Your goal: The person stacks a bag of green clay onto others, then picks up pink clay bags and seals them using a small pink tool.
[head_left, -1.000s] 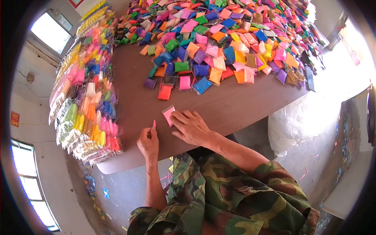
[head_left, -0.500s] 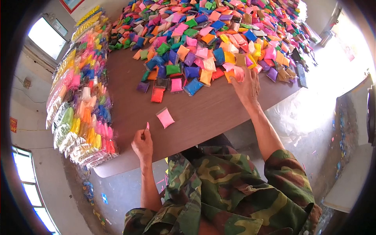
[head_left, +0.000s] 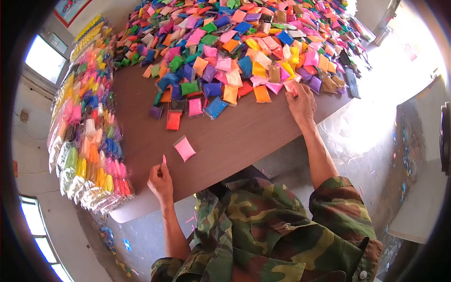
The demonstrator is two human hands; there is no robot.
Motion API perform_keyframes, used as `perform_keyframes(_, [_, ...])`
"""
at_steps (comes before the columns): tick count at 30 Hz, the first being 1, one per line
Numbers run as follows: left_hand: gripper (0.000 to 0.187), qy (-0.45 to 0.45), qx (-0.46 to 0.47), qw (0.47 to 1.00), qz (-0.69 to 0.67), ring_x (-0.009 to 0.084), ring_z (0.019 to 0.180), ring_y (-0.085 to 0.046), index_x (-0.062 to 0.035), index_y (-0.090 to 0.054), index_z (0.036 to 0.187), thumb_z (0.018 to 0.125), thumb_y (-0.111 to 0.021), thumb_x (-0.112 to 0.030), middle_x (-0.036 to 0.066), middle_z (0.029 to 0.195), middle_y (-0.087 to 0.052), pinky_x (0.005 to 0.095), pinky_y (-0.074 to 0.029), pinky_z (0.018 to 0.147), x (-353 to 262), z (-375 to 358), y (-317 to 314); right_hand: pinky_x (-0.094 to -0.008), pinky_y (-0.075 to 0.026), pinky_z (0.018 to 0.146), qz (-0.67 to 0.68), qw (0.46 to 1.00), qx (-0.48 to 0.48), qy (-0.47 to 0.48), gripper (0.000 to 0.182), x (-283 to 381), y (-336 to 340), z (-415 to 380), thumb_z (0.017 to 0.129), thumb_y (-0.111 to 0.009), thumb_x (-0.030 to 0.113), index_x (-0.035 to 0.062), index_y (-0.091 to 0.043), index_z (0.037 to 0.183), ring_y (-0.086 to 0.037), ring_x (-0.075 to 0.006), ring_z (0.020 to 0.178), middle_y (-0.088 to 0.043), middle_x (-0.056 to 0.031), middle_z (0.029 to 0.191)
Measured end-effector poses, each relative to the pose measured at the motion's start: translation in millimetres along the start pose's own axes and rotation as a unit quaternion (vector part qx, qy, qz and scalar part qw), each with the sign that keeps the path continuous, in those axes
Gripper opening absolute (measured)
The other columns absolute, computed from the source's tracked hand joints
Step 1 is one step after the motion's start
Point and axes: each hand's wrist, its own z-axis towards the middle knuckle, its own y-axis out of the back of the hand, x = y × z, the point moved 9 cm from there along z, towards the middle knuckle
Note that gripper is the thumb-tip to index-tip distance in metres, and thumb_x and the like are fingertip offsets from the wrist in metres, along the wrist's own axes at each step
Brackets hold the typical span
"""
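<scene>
A large heap of small coloured packets [head_left: 216, 89] covers the far part of the brown table [head_left: 225, 131]. At its near right edge my right hand [head_left: 301, 101] pinches a light pink packet [head_left: 292, 88]. My left hand [head_left: 160, 181] is closed over the table's near left part, with a small thin pink piece [head_left: 164, 160] sticking up between thumb and finger. Just beyond it a single pink packet [head_left: 184, 149] lies apart from the heap.
Along the left edge of the table stand stacked clear bags of coloured packets [head_left: 89, 136]. A dark flat object [head_left: 352, 83] lies at the table's right edge. Clear plastic sheeting [head_left: 340, 141] is on the floor at the right.
My right hand has closed on the light pink packet and shifted slightly along the heap's edge. The view has turned a little, so the table and packets appear further left.
</scene>
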Motion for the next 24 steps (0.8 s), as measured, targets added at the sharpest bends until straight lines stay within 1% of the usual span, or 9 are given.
perform_keyframes(3, [0.02,0.02,0.005,1.0,0.001,0.0174,0.059,-0.062,-0.0022,-0.072,0.088,0.098,-0.074,-0.019,0.009,0.068,-0.067,0.0356,-0.049,0.058,3,-2,-1,-0.0444,-0.053,0.101,-0.027,0.996,-0.068,0.057,0.046,19,18,-5,0.085,-0.082,0.017,0.0138,-0.073,0.13,-0.065,-0.0314,0.118,-0.07,-0.0092,0.125])
perform_keyframes(6, [0.02,0.013,0.005,1.0,0.016,0.0169,0.059,-0.061,-0.002,-0.071,0.087,0.098,-0.074,-0.019,0.008,0.067,-0.066,0.0347,-0.048,0.058,3,-1,-2,-0.0447,-0.052,0.1,0.012,0.989,-0.071,0.129,0.041,52,21,-11,0.082,-0.083,0.012,0.0139,-0.077,0.122,-0.064,-0.03,0.114,-0.068,-0.0073,0.121])
perform_keyframes(9, [0.021,0.05,0.012,0.999,0.005,0.0174,0.06,-0.062,-0.0016,-0.071,0.088,0.098,-0.075,-0.019,0.008,0.068,-0.066,0.0347,-0.049,0.059,7,-2,-2,-0.0436,-0.052,0.098,0.01,0.975,-0.032,0.218,0.036,94,12,-5,0.081,-0.082,0.008,0.0146,-0.079,0.116,-0.064,-0.0276,0.111,-0.067,-0.0056,0.118])
perform_keyframes(12, [0.021,0.016,-0.008,1.0,0.005,0.0178,0.061,-0.063,-0.0011,-0.071,0.088,0.098,-0.075,-0.019,0.009,0.071,-0.068,0.035,-0.05,0.06,3,-3,0,-0.046,-0.047,0.1,-0.019,0.964,0.02,0.264,0.036,106,-21,9,0.083,-0.078,0.011,0.017,-0.077,0.119,-0.059,-0.0263,0.119,-0.063,-0.0034,0.118])
perform_keyframes(15, [0.021,0.055,0.005,0.998,-0.004,0.0185,0.062,-0.065,-0.0008,-0.071,0.089,0.098,-0.075,-0.02,0.01,0.072,-0.069,0.0356,-0.051,0.06,6,-5,0,-0.0457,-0.046,0.098,-0.087,0.95,0.048,0.295,0.034,115,-39,21,0.085,-0.075,0.013,0.0171,-0.078,0.119,-0.057,-0.0252,0.12,-0.061,-0.003,0.115])
perform_keyframes(18, [0.021,0.06,0.005,0.998,-0.013,0.0184,0.063,-0.066,-0.0006,-0.072,0.09,0.098,-0.075,-0.02,0.01,0.073,-0.07,0.0354,-0.051,0.061,8,-4,0,-0.0449,-0.046,0.098,-0.098,0.943,0.059,0.313,0.035,116,-44,26,0.085,-0.073,0.014,0.017,-0.078,0.12,-0.056,-0.0252,0.121,-0.061,-0.0035,0.115])
perform_keyframes(21, [0.02,0.051,0.008,0.999,-0.006,0.0181,0.063,-0.066,-0.0007,-0.072,0.091,0.098,-0.075,-0.019,0.011,0.073,-0.07,0.0353,-0.052,0.061,10,-3,-1,-0.045,-0.046,0.1,-0.024,0.951,0.059,0.301,0.035,119,-27,27,0.087,-0.074,0.014,0.0137,-0.077,0.122,-0.057,-0.0263,0.124,-0.062,-0.0036,0.121])
perform_keyframes(24, [0.019,0.072,0.022,0.997,-0.002,0.0172,0.063,-0.066,-0.0008,-0.073,0.092,0.098,-0.075,-0.018,0.01,0.074,-0.07,0.0349,-0.052,0.061,9,-4,-1,-0.0472,-0.048,0.101,-0.014,0.955,-0.015,0.295,0.031,123,-6,24,0.092,-0.073,0.013,0.0092,-0.075,0.123,-0.062,-0.0317,0.119,-0.067,-0.0057,0.118])
